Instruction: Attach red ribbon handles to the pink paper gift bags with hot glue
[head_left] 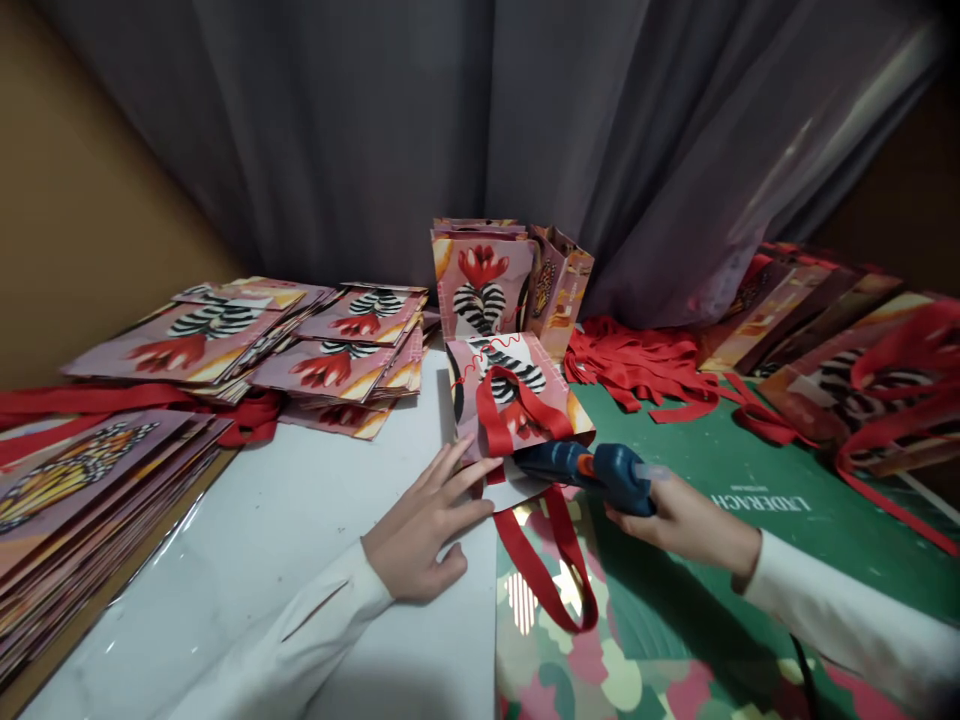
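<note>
A pink paper bag [551,368] printed with zebra stripes and a red flower lies in front of me, its mouth facing me. One red ribbon handle [491,410] loops over its upper face, while another red ribbon [536,565] hangs from the near edge towards me. My left hand [427,520] is spread out, fingertips resting on the bag's near left edge. In my right hand [686,520] is a dark blue hot glue gun [619,475] with a glue stick at its rear. The gun's nozzle points left into the bag's opening and is hidden there.
Flat bags are stacked at left [202,340] and nearer in a box [90,500]. Upright bags [487,290] stand behind. A heap of red ribbons [637,360] and more bags [847,370] lie at right. Green board [720,560] covers the table's right side; a dark cable runs below my right arm.
</note>
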